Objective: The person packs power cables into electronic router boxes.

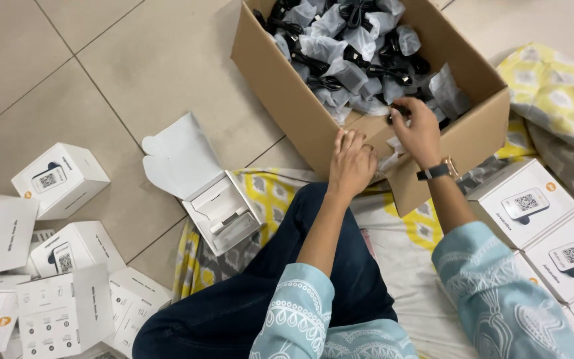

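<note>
Both hands at the carton edge.
Left hand (351, 163) curls closed on the carton (287, 93) rim; right hand (418, 129) pinches a bagged cable (398, 110) inside.

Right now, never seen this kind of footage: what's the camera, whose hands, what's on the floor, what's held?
There is one view, from a camera worn on a person's head, looking down at their own two bare hands; no machine is involved. The person sits on a yellow patterned cloth on a tiled floor. The left hand rests on the edge of an open brown cardboard box full of black cables in clear plastic bags. The right hand, with a wristwatch, pinches a small dark item at the box rim; exactly what it is is unclear. An opened white carton lies nearby, with closed white cartons on both sides.
</note>
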